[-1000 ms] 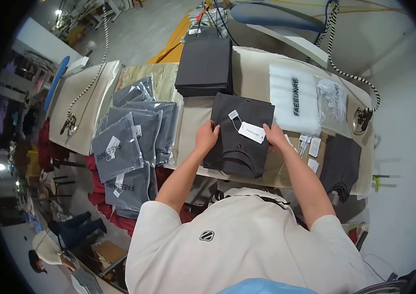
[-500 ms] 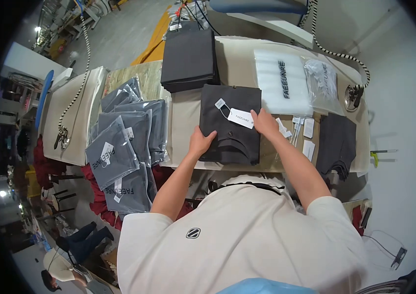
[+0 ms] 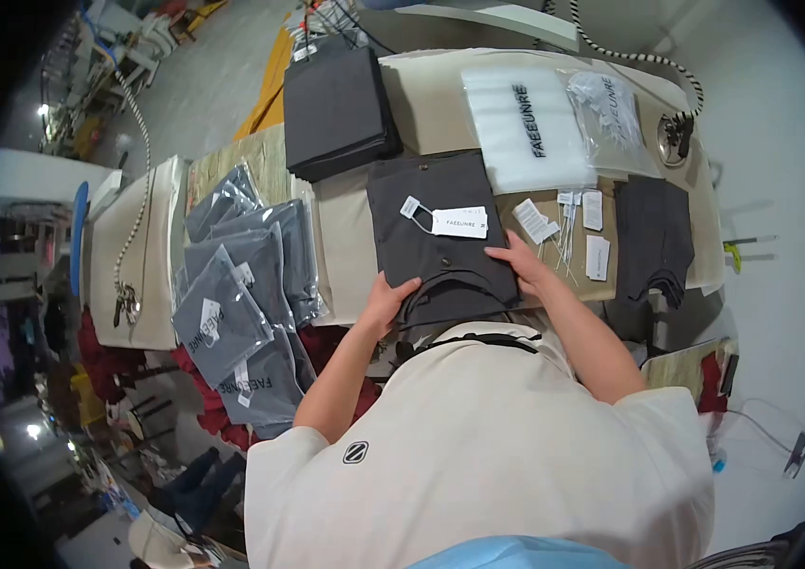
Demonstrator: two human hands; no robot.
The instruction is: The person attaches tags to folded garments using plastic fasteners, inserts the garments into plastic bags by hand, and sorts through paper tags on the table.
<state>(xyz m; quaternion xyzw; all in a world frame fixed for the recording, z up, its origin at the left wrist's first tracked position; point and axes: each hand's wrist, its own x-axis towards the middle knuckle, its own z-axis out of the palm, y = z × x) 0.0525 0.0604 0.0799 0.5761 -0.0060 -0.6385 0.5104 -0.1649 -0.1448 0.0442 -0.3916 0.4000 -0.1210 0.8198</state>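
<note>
In front of me lies a folded dark grey shirt (image 3: 440, 237), its curved collar toward my body. My left hand (image 3: 388, 303) grips its lower left edge, thumb on top and fingers hidden underneath. On the opposite edge, my right hand (image 3: 527, 267) holds the shirt the same way, thumb on the cloth near the collar. A white hang tag (image 3: 460, 223) printed FAEEUNRE rests across the middle of the shirt, joined by a loop to a small white label (image 3: 411, 206).
Bagged dark garments (image 3: 231, 303) overlap at the left. A stack of dark folded garments (image 3: 336, 109) stands behind. To the right are white printed bags (image 3: 527, 128), loose tags (image 3: 535, 221) and another dark garment (image 3: 654, 232). Steam irons (image 3: 675, 137) sit at the table's sides.
My right hand has left the hang tag and slid down to the shirt's lower right edge. The tag lies straighter on the shirt. The camera view has shifted slightly.
</note>
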